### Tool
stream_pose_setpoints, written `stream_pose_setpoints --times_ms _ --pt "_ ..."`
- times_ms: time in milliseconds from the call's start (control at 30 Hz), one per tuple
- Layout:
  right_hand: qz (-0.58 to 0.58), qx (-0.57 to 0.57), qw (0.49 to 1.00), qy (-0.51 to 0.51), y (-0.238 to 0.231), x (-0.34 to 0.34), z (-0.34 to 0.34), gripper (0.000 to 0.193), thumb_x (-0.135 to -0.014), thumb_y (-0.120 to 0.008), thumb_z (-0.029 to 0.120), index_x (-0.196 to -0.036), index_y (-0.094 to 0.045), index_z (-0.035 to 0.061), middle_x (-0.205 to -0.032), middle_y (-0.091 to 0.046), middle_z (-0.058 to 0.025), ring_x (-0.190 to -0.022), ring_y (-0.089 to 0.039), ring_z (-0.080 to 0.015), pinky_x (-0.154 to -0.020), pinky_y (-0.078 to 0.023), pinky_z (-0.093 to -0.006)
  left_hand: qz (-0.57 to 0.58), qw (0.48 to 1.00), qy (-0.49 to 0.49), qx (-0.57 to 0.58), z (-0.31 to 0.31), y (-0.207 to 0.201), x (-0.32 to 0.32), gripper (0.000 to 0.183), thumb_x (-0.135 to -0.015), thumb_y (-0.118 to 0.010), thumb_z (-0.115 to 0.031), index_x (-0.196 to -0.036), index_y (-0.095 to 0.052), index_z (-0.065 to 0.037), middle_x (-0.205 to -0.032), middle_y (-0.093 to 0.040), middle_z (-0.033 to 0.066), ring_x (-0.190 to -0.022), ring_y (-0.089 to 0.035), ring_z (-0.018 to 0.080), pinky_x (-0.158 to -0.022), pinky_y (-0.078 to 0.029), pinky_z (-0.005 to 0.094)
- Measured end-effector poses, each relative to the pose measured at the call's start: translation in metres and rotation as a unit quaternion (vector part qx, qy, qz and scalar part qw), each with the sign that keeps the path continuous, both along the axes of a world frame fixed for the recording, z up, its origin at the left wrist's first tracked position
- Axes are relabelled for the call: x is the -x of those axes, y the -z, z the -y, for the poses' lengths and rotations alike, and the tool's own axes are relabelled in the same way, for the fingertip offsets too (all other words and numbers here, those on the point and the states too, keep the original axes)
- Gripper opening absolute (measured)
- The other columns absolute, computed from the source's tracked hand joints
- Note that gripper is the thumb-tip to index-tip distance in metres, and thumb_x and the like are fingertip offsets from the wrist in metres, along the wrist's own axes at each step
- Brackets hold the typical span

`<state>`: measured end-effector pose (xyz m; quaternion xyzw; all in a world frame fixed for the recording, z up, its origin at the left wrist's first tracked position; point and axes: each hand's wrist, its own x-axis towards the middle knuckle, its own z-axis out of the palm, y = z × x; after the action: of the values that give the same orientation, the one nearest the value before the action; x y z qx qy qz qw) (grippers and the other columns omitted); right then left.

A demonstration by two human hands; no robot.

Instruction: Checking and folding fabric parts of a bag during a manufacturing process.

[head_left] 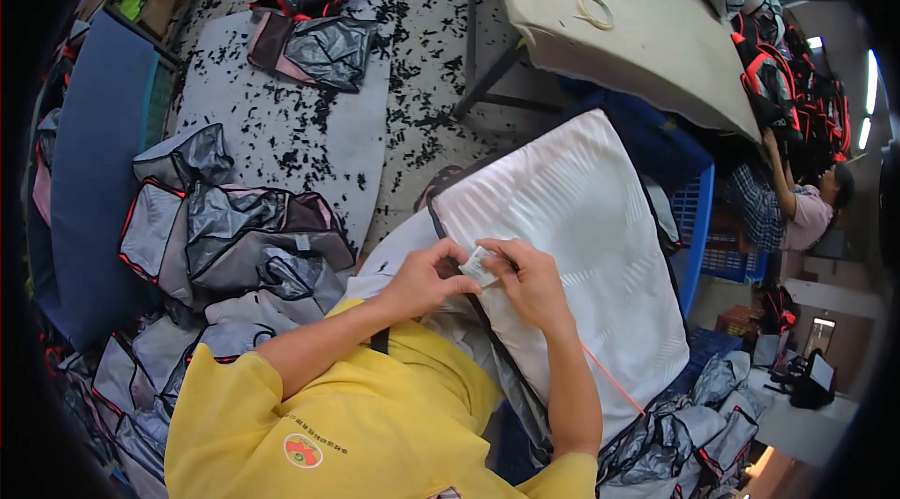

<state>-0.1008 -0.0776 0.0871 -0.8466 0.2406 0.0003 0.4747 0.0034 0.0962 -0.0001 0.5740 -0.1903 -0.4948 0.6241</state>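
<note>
A large silvery-white bag panel with black edging lies tilted across my lap. Over its near left edge, my left hand pinches a small white label between thumb and fingers. My right hand grips the same label from the other side with bent fingers, its fingertips partly hiding it. Whether the label is joined to the edging cannot be made out. A thin orange-red cord runs over the panel beside my right forearm.
Silver-lined bags pile up at my left, with more bags at lower right. A blue crate stands behind the panel. A cloth-covered table bears a cord coil. Black scraps litter the floor. Another person works at far right.
</note>
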Motion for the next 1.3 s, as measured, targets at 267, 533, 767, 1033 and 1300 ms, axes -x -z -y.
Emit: stream_pose_setpoints --times_ms 267,533,767,1033,1300 --pt "0.010 0.037 0.999 -0.013 -0.001 0.004 0.009 0.010 -0.093 -0.073 0.006 -0.099 -0.071 -0.0013 -0.090 -0.072 -0.0126 -0.078 -0.070 -0.0218 -0.073 -0.055 -0.0334 -0.006 1.000 0.012 0.006 0.014 -0.019 -0.006 0.026 -0.088 -0.086 -0.014 -0.091 -0.063 -0.002 -0.079 -0.065 -0.0036 -0.076 -0.057 0.0030 -0.068 -0.047 0.0238" --pt "0.047 -0.055 0.997 -0.018 -0.007 -0.006 0.008 0.022 -0.093 -0.073 0.005 -0.115 -0.073 0.0019 -0.096 -0.074 -0.0136 -0.086 -0.073 -0.0269 -0.078 -0.057 -0.0363 0.020 1.000 0.024 -0.004 0.014 -0.018 -0.009 0.019 -0.096 -0.076 -0.014 -0.088 -0.065 -0.001 -0.077 -0.064 -0.0030 -0.077 -0.056 0.0032 -0.069 -0.048 0.0248" --pt "0.033 -0.056 0.998 0.001 0.005 -0.004 0.006 0.027 -0.094 -0.073 0.005 -0.121 -0.073 0.0031 -0.094 -0.074 -0.0141 -0.083 -0.073 -0.0256 -0.078 -0.057 -0.0353 0.031 0.999 0.008 0.024 0.015 -0.020 -0.005 0.018 -0.098 -0.074 -0.016 -0.100 -0.066 0.000 -0.086 -0.066 -0.0003 -0.081 -0.055 0.0050 -0.073 -0.048 0.0260" --pt "0.056 -0.058 0.997 -0.005 0.007 -0.006 0.005 0.026 -0.095 -0.073 0.006 -0.121 -0.072 0.0033 -0.094 -0.074 -0.0141 -0.081 -0.072 -0.0240 -0.076 -0.057 -0.0339 0.047 0.999 -0.003 0.022 0.011 -0.010 -0.002 0.020 -0.100 -0.073 -0.017 -0.109 -0.066 -0.001 -0.090 -0.067 0.0004 -0.082 -0.056 0.0057 -0.075 -0.049 0.0267" --pt "0.050 -0.087 0.994 0.032 0.010 -0.003 -0.001 0.022 -0.095 -0.072 0.000 -0.117 -0.073 0.0002 -0.084 -0.070 -0.0018 -0.079 -0.063 -0.0080 -0.073 -0.053 -0.0253 0.012 0.999 -0.003 0.030 0.011 -0.020 -0.003 0.016 -0.101 -0.071 -0.017 -0.103 -0.066 -0.002 -0.091 -0.068 -0.0009 -0.087 -0.058 0.0049 -0.077 -0.050 0.0263"
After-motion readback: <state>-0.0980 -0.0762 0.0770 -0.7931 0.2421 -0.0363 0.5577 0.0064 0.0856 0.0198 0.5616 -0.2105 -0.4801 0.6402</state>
